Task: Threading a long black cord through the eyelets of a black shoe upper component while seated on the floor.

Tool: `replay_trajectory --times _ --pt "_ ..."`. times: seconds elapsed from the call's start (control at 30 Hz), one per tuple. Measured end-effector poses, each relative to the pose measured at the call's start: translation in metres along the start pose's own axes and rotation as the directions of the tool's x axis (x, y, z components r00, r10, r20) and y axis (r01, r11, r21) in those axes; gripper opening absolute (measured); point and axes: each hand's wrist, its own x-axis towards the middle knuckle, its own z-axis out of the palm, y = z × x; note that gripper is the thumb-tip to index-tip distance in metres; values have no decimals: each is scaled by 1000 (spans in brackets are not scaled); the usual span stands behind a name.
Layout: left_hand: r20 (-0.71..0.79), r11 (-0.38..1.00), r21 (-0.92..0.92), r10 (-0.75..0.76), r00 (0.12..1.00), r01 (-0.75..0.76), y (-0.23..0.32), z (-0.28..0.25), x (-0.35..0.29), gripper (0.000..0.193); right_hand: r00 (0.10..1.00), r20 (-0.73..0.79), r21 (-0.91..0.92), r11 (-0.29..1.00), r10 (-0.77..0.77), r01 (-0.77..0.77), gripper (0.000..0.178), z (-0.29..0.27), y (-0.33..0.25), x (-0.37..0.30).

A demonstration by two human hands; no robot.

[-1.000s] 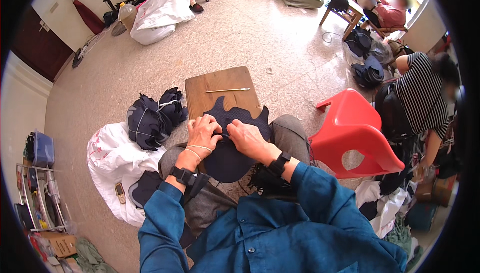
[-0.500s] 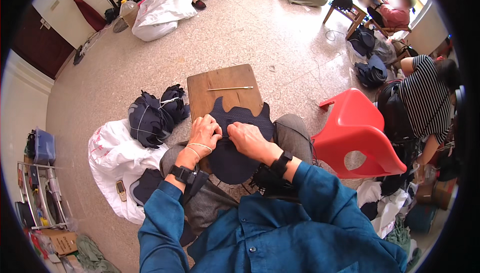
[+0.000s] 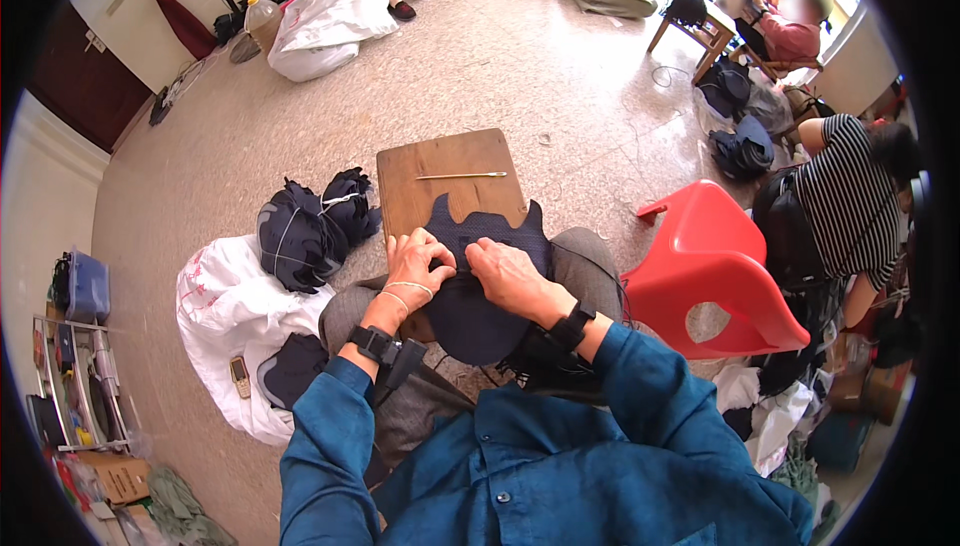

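Observation:
A dark navy mesh fabric piece (image 3: 478,321), cut like a shoe upper with pointed ends, lies across my lap and the near part of a wooden stool top (image 3: 430,158). My left hand (image 3: 415,264) is closed on its left side, thumb and fingers pinched together. Just to the right, my right hand (image 3: 505,274) pinches the middle of the same piece. Whatever fine thread may be between the fingertips is too small to make out. A thin pale rod-shaped tool (image 3: 460,176) rests on the stool top, beyond both hands.
Tied bundles of dark fabric pieces (image 3: 300,231) and a white sack (image 3: 215,291) with a mobile phone (image 3: 240,378) lie at my left. A red plastic chair (image 3: 700,246) stands at my right, beside a person in a striped top (image 3: 850,196). Another person (image 3: 790,31) sits farther back.
Both hands have shifted slightly to the right with the fabric piece, its near edge drawn a little upward. The pinching fingers stay close together. The rod-shaped tool has not moved on the stool.

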Motion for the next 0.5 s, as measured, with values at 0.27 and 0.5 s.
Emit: replay_trajectory --times 0.27,0.5 --pt "41 999 -38 28 999 -26 -6 -1 3 11 998 -17 -26 998 -58 58 8 3 -1 5" --pt "31 998 -53 39 999 -38 -5 0 4 9 997 46 -116 991 -62 67 9 -8 3 8"
